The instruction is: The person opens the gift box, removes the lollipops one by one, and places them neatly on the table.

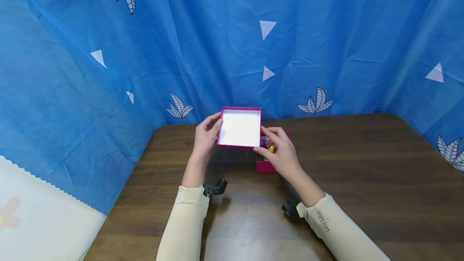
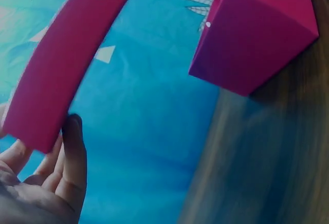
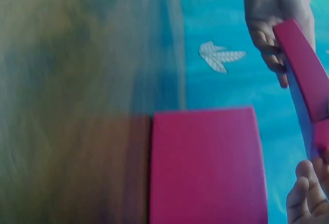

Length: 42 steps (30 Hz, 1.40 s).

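Both hands hold up a square pink box lid (image 1: pixel 240 127), its white inside facing the head camera. At the lid's left side my left hand (image 1: pixel 206 136) grips the edge between thumb and fingers; in the left wrist view the fingers lie along the lid's pink side wall (image 2: pixel 72 64). My right hand (image 1: pixel 280 150) pinches the lower right edge. Behind that hand a pink box (image 1: pixel 266 167) stands on the table, partly hidden. Small colourful pieces (image 1: pixel 271 148) show inside it, too small to tell what they are. Its plain pink outer wall (image 3: pixel 205 167) fills the lower right wrist view.
The dark wooden table (image 1: pixel 362 180) runs back to a blue curtain (image 1: pixel 217 43) with white leaf and triangle prints. A pale cloth with a scalloped edge (image 1: pixel 36 212) hangs at the left. A black band (image 1: pixel 215 187) sits on the left wrist.
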Each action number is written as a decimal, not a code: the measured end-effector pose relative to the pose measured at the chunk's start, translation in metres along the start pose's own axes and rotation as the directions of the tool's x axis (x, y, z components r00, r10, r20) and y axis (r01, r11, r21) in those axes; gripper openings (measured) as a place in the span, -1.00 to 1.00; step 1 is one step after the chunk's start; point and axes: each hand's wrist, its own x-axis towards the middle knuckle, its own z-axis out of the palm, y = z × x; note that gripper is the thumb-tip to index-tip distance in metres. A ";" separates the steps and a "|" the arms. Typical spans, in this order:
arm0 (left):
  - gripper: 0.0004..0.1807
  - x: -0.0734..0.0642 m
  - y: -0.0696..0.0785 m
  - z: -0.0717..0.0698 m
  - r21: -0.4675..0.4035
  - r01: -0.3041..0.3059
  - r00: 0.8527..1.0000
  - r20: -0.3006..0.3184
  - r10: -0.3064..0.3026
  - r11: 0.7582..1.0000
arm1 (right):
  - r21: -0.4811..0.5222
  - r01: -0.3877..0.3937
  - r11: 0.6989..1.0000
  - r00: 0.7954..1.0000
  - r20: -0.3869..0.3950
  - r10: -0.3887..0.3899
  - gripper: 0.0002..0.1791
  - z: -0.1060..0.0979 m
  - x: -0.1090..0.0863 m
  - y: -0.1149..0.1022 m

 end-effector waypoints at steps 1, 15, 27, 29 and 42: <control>-0.55 0.000 0.000 -0.002 0.015 0.003 1.000 -0.016 -0.003 1.000 | -0.006 -0.004 1.000 1.000 0.000 0.004 -0.23 0.003 0.000 -0.002; -0.53 0.004 -0.003 -0.027 0.060 -0.005 0.998 -0.060 0.008 0.998 | 0.025 -0.058 0.998 0.993 -0.101 0.061 -0.32 0.037 -0.004 -0.025; -0.44 0.012 -0.021 -0.051 -0.104 0.048 0.999 -0.014 -0.050 0.993 | -0.062 -0.018 0.998 0.993 -0.113 0.011 -0.35 0.060 -0.016 -0.033; -0.44 0.013 -0.023 -0.054 -0.101 0.064 0.998 -0.017 -0.066 0.993 | -0.043 -0.025 0.999 0.993 -0.114 0.020 -0.36 0.062 -0.016 -0.034; -0.54 0.018 -0.041 -0.065 -0.068 0.180 0.983 -0.023 -0.182 0.981 | 0.059 -0.193 0.979 0.981 0.022 0.192 -0.39 0.068 -0.021 -0.035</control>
